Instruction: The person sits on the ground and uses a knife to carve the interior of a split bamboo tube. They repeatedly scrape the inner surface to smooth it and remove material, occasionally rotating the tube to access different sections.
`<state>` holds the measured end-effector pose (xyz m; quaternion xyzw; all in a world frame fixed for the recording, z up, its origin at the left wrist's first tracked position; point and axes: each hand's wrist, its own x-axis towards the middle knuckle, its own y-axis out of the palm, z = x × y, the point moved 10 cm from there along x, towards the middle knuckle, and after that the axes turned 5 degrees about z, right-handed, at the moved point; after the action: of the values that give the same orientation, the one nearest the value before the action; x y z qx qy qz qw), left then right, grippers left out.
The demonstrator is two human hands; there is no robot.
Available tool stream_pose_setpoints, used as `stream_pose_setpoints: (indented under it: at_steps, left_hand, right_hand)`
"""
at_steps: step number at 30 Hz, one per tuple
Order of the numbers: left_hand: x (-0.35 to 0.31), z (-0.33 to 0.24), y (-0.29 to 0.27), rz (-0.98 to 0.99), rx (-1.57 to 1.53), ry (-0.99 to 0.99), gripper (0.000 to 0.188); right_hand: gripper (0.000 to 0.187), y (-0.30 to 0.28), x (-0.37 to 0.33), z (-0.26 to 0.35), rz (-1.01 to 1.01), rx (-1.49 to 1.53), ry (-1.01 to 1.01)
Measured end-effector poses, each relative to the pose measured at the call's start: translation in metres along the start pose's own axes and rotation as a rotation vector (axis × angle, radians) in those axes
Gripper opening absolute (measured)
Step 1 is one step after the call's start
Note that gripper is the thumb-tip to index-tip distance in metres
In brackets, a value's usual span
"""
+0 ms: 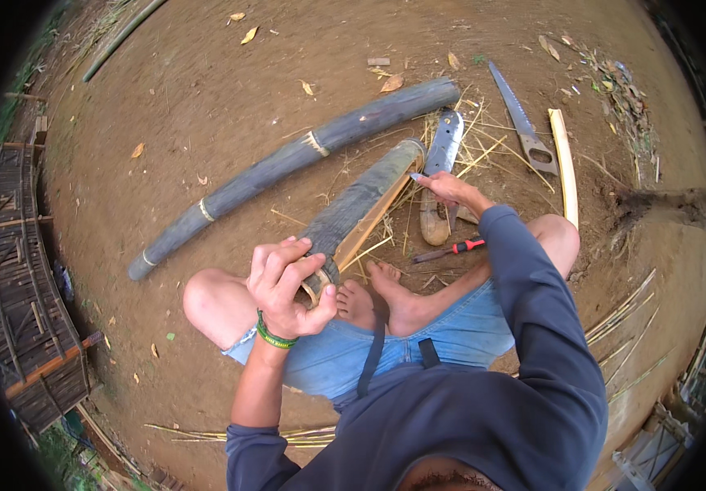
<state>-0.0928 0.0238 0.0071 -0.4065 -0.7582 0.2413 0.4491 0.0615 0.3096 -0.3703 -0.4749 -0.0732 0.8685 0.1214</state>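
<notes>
Split bamboo (361, 196) is grasped by left fingers (300, 268); right fingers (443, 185) sit near its far end, their grip unclear.

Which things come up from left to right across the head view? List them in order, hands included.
Dark brown slatted structure → left hand → dark, hollow bamboo piece with an open side → right hand → grey steel handsaw with a brown handle → long, narrow, pale yellow bamboo strip.

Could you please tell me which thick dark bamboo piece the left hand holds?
The left hand holds the shorter dark bamboo tube with a pale cut side; the longer dark bamboo pole lies on the ground.
</notes>
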Motion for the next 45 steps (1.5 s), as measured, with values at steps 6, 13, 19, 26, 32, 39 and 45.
stream_pose_setpoints:
  at_steps: [6, 13, 19, 26, 32, 39, 45]
  left_hand:
    - [0.004, -0.001, 0.0, 0.019, -0.012, 0.007, 0.036]
    - [0.01, -0.001, 0.002, 0.049, -0.023, 0.026, 0.037]
    - [0.007, 0.003, -0.002, 0.004, -0.013, 0.009, 0.036]
    - [0.006, 0.002, -0.002, 0.02, -0.012, 0.004, 0.036]
    - [0.009, 0.004, -0.002, 0.017, -0.018, 0.016, 0.035]
    - [0.014, 0.001, 0.001, 0.05, -0.009, 0.051, 0.036]
    - [0.017, -0.004, 0.003, 0.07, -0.001, 0.044, 0.036]
  right_hand:
    - [0.054, 0.026, -0.044, 0.009, 0.076, 0.068, -0.063]
    - [0.07, 0.136, -0.122, 0.052, 0.414, -0.281, -0.149]
    - [0.062, 0.017, -0.051, 0.005, -0.074, -0.019, 0.0]
    - [0.06, -0.007, -0.012, -0.014, -0.138, 0.156, -0.005]
    - [0.061, 0.017, -0.026, 0.024, 0.089, 0.013, -0.023]
    - [0.067, 0.021, -0.039, 0.037, 0.083, -0.117, -0.082]
    - [0.056, 0.025, -0.044, 0.027, 0.092, -0.059, -0.069]
